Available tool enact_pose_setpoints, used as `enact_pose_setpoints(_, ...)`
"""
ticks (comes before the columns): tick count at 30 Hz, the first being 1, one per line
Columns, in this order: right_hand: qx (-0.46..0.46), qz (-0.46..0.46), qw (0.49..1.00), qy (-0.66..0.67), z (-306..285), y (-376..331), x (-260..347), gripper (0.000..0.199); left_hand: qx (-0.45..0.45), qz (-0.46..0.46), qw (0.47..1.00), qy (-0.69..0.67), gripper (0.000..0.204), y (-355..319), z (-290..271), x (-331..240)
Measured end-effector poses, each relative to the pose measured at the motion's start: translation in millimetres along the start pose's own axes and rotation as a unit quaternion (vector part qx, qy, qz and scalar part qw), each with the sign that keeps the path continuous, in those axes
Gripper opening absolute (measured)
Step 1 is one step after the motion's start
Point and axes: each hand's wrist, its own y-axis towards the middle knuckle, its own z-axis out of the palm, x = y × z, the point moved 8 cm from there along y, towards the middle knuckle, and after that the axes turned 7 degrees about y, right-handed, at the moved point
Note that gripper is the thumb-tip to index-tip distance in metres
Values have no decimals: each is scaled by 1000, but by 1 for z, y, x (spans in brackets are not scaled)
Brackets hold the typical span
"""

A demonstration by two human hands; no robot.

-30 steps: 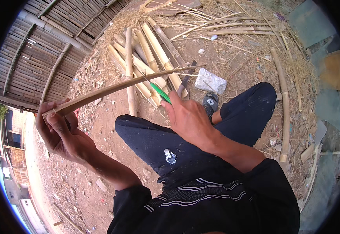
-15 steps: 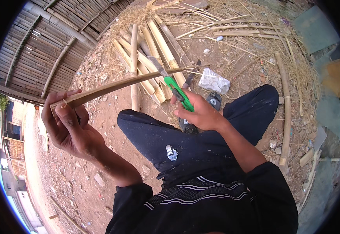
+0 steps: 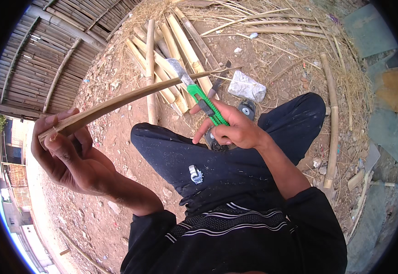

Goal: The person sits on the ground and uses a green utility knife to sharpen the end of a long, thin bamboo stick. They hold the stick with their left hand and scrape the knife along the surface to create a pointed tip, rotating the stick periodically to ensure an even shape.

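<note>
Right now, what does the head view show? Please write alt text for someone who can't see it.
A left hand holds a long bamboo strip near one end, while the right hand holds a green box cutter with its blade extended. Beyond, split bamboo pieces and a whitish block lie on dirt ground.

Bright daylight out here, soft shadows. Ground (image 3: 71,210) washes out along its left edge, blue-violet fringing at the rim there. Fisheye bends the bamboo wall (image 3: 41,59); frame corners go black. Black shirt (image 3: 254,246) loses detail. Pale sheen on the knife blade (image 3: 179,71). Centre reasonably sharp, periphery softer.
</note>
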Motion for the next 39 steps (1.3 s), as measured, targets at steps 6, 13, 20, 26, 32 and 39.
enact_pose_setpoints(6,23,1,998,56,-3,2,-11,51,-14,-4,1000,-4,26,0,1,4)
enact_pose_setpoints(13,-191,-163,880,-403,2,0,14,27,-9,-6,1000,-23,26,1,1,6)
enact_pose_setpoints(20,-275,-155,819,-478,6,-10,27,23,-31,-19,999,0,27,1,1,10)
enact_pose_setpoints(26,-290,-168,765,-551,8,-8,30,25,-18,-10,1000,-1,26,2,-4,5)
enact_pose_setpoints(32,-271,-179,778,-538,14,-4,39,25,-75,-52,993,76,29,0,-15,18)
enact_pose_setpoints(39,-274,-153,787,-532,-14,-2,28,24,-44,18,998,33,27,-5,-3,-2)
